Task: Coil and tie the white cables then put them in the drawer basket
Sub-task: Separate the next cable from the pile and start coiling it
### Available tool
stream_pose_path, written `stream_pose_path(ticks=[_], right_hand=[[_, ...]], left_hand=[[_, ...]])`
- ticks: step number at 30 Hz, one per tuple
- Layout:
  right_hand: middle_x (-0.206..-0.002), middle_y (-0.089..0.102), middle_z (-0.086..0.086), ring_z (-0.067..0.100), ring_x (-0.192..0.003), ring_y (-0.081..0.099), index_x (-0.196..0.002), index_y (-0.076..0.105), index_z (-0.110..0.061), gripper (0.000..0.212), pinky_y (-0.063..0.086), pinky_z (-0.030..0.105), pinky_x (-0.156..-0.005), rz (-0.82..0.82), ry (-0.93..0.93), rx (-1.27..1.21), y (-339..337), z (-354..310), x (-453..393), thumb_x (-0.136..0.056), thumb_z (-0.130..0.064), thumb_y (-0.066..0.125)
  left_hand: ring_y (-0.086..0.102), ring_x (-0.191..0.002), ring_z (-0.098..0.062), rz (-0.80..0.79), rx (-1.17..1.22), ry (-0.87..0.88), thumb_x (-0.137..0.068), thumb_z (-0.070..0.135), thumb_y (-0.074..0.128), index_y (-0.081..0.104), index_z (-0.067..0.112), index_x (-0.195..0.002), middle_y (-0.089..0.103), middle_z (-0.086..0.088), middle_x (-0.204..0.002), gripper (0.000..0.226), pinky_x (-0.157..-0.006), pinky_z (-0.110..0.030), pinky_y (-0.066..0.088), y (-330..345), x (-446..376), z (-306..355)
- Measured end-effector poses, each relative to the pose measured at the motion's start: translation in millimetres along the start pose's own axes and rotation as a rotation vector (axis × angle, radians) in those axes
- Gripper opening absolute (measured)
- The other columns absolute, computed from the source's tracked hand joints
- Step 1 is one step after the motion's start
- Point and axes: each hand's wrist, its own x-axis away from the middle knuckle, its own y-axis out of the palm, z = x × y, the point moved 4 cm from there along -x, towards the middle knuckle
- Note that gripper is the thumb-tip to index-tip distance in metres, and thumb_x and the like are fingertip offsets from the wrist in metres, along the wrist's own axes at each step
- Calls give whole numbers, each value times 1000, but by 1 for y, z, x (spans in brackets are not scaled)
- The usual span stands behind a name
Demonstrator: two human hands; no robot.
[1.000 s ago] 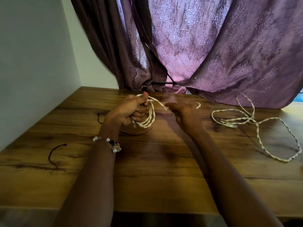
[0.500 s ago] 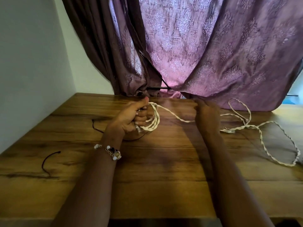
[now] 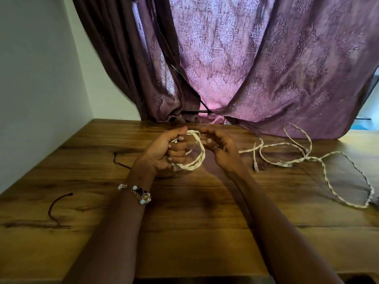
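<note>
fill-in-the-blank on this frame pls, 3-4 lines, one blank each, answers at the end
The left hand grips a coil of white cable, and its wrist wears a beaded ____.
The loose white cable lies on the table to the ____ of both hands.
A short dark tie lies on the ____ side of the table.
Behind the table hangs a purple ____.

Missing words: bracelet; right; left; curtain

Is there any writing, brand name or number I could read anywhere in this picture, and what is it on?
None: no readable text shows anywhere.
The white cable in the left hand is plain and twisted.
The loose cable and its plugs show no readable marking; the plugs are too small to tell.
The curtain bears only a floral pattern, and the bracelet only beads.
</note>
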Motion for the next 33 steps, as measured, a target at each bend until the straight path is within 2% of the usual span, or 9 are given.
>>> stream_pose_path(ticks=[3, 6, 11, 13, 16, 23, 28, 30, 33], right_hand=[[-109, 69, -4, 7, -103, 63, -116, 60, -9, 39, 49, 22, -89, -64, 5, 77, 3, 2, 4, -87, 15, 50], [-91, 75, -1, 7, -84, 64, -92, 71, -18, 32, 49, 23, -77, -59, 24, 76, 9, 3, 10, -85, 11, 60], [-56, 64, -1, 9, -50, 58, -86, 65, 11, 13, 48, 18, -54, 67, 190, -61, -20, 3, 2, -89, 0, 60], [-51, 56, 3, 11, -44, 48, -76, 67, -1, 12, 42, 19, -45, 95, 205, -23, -36, -1, 0, -87, -7, 66], [-61, 57, 9, 14, -48, 50, -80, 68, -6, 7, 47, 22, -40, 145, 296, -41, -51, -6, 1, -78, -9, 74], [-71, 71, 13, 14, -49, 61, -84, 69, 4, 8, 56, 30, -48, -161, 542, -38, -60, -19, 13, -78, 9, 66], [-57, 63, 8, 14, -44, 55, -66, 64, -4, 18, 52, 32, -47, 173, 507, 312, -85, -21, 10, -83, 0, 69], [-64, 61, 19, 23, -44, 55, -67, 61, -4, 20, 51, 33, -46, 349, 506, 230, -91, -18, 11, -86, 1, 64], [-50, 59, 9, 14, -36, 55, -75, 59, 0, 15, 52, 28, -38, 515, 545, -156, -98, -13, 15, -90, 0, 60]], left_hand=[[3, -31, -6, -55, -29, -43, -88, 35, 41, 47, 18, -55, 9, 9, -41, 38, -33, -11, 11, 8, -1, -5], [7, -30, -5, -145, -21, -46, -84, 37, 54, 49, 18, -58, 11, 10, -41, 32, -31, -11, 16, 11, -3, -8], [9, -30, -5, -195, 108, 138, -66, 34, 83, 53, 18, -59, 15, 11, -40, 35, -28, -11, 23, 5, 1, 11], [9, -31, -6, -134, 147, 224, -71, 35, 78, 53, 18, -58, 20, 11, -36, 33, -27, -13, 23, 0, 2, 17], [5, -32, -8, 1, 206, 301, -91, 39, 44, 50, 19, -54, 29, 11, -31, 42, -27, -13, 16, -3, -1, 20], [20, -22, -1, 172, 258, 396, -101, 41, 28, 45, 17, -59, 26, 10, -33, 51, -28, -11, 15, -6, -4, 22], [19, -24, 0, 219, 141, 394, -101, 41, 30, 37, 17, -67, 25, 11, -35, 42, -27, -12, 18, -3, -9, 15], [18, -25, 0, 235, 100, 409, -101, 40, 31, 37, 16, -68, 25, 11, -35, 41, -28, -11, 18, -3, -11, 14], [17, -26, 0, 299, 6, 470, -102, 36, 33, 37, 14, -67, 24, 10, -36, 41, -33, -9, 15, -5, -9, 17]])
